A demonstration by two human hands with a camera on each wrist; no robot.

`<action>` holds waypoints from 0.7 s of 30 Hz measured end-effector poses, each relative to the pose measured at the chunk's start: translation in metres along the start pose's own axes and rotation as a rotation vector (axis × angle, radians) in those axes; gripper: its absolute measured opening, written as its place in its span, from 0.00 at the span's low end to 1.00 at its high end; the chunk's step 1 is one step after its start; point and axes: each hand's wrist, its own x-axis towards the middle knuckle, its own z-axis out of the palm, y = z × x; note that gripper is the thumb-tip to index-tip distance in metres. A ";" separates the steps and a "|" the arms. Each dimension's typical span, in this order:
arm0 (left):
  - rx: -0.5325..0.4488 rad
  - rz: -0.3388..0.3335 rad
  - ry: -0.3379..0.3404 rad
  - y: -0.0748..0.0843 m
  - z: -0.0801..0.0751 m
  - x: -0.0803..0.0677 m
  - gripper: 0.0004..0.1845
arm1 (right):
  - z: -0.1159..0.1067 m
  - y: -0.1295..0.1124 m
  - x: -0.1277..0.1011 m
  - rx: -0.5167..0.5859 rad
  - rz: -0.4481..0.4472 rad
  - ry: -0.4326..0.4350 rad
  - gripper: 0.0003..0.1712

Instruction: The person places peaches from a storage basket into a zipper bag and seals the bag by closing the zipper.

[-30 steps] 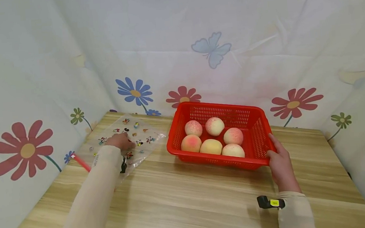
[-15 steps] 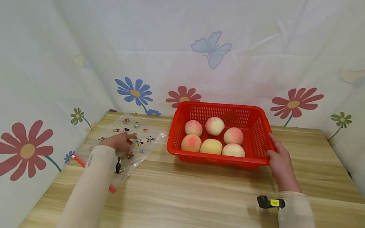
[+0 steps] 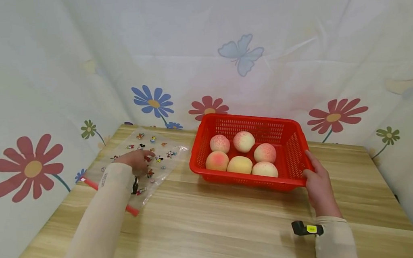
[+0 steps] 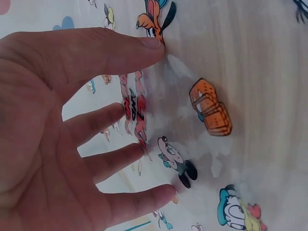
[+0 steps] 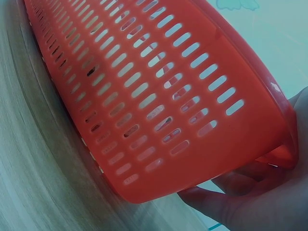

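A: Left hand (image 3: 136, 159), what's it on?
B: Flat on a clear plastic bag (image 3: 136, 157) w/ cartoon prints, lying on the wooden table (image 3: 214, 225) at abt 10 o'clock from table centre. Wrist view: fingers (image 4: 110, 53) straight and spread, tips pressing the film, nothing curled round it. So wide open, no grasp.

A: Prints under the fingers?
B: A mouse figure (image 4: 175, 161) just past the lower fingertips, an orange block shape (image 4: 211, 107) at 3 o'clock of the hand, a duck head (image 4: 236, 211) at 5 o'clock. Bag has a red strip (image 3: 130, 210) along its near edge, partly hidden by the beige sleeve (image 3: 97, 226).

A: Right hand (image 3: 318, 185)?
B: At the near right corner of the red basket (image 3: 291, 146), abt 4 o'clock of the basket. Thumb lies up along the side wall, palm against the corner. Right wrist view: fingers (image 5: 226, 197) curl under the basket's lower edge, touching the slotted wall. So it grips the corner; how tight, can't tell.

A: Basket's spot?
B: Sits on the table at abt 1 o'clock from centre, near the flowered curtain (image 3: 222, 55) at the back. Bag is at its 9 o'clock, just beside it, not touching as far as head view shows.

A: Contents?
B: Five peaches (image 3: 240, 165) — three in the near row, two in the far row, packed touching.

A: Anything else?
B: Small black device w/ a yellow label (image 3: 305, 228) on the right wrist.
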 end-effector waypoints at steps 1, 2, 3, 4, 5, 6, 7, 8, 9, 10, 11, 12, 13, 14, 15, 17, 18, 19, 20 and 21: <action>0.006 -0.001 0.006 0.001 0.000 -0.001 0.42 | 0.000 0.000 0.000 -0.001 0.001 0.000 0.39; 0.012 -0.002 0.012 0.002 -0.001 -0.003 0.41 | 0.000 0.000 0.000 -0.002 0.001 0.001 0.39; 0.013 -0.004 0.016 0.003 -0.001 -0.004 0.40 | 0.000 0.000 0.000 -0.003 0.002 0.002 0.39; 0.019 -0.009 0.021 0.004 -0.002 -0.006 0.39 | 0.000 0.000 0.000 -0.004 0.001 0.001 0.39; 0.023 -0.009 0.024 0.004 -0.003 -0.007 0.39 | 0.000 0.000 0.000 -0.004 0.001 0.000 0.39; 0.022 -0.017 0.022 0.005 -0.003 -0.008 0.38 | 0.001 0.001 0.000 -0.005 0.000 -0.001 0.39; 0.019 -0.026 0.020 0.005 -0.003 -0.009 0.38 | 0.000 0.001 0.000 -0.005 -0.001 -0.003 0.39; 0.014 -0.035 0.015 0.005 -0.004 -0.009 0.38 | 0.000 0.001 0.000 -0.006 -0.002 -0.004 0.39; 0.005 -0.043 0.010 0.006 -0.004 -0.009 0.38 | 0.000 0.001 0.000 -0.006 -0.004 -0.006 0.39; -0.006 -0.051 0.007 0.006 -0.004 -0.009 0.38 | 0.000 0.001 0.000 -0.007 -0.005 -0.007 0.39; -0.010 -0.054 0.008 0.005 -0.004 -0.009 0.38 | 0.000 0.001 0.000 -0.008 -0.006 -0.007 0.39; -0.019 -0.061 0.009 0.006 -0.004 -0.009 0.37 | 0.000 0.001 0.000 -0.008 -0.006 -0.007 0.39; -0.024 -0.066 0.012 0.006 -0.005 -0.009 0.37 | 0.000 0.001 0.000 -0.008 -0.007 -0.008 0.39; -0.031 -0.074 0.016 0.006 -0.005 -0.009 0.37 | 0.000 0.001 0.000 -0.006 -0.007 -0.007 0.39; -0.033 -0.078 0.021 0.006 -0.005 -0.009 0.36 | 0.000 0.001 0.000 -0.005 -0.008 -0.007 0.39; -0.025 -0.084 0.030 0.007 -0.004 -0.010 0.36 | 0.000 0.000 0.000 -0.002 -0.007 -0.007 0.39; -0.031 -0.095 0.031 0.008 -0.004 -0.010 0.36 | 0.000 0.000 -0.001 -0.001 -0.007 -0.008 0.39; -0.033 -0.102 0.033 0.009 -0.004 -0.011 0.36 | 0.000 0.000 -0.001 -0.001 -0.006 -0.009 0.39; -0.036 -0.108 0.037 0.010 -0.004 -0.011 0.36 | 0.000 -0.001 -0.001 -0.001 -0.005 -0.009 0.39; -0.031 -0.103 0.041 0.010 -0.005 -0.012 0.36 | 0.000 -0.001 -0.001 -0.002 -0.005 -0.009 0.39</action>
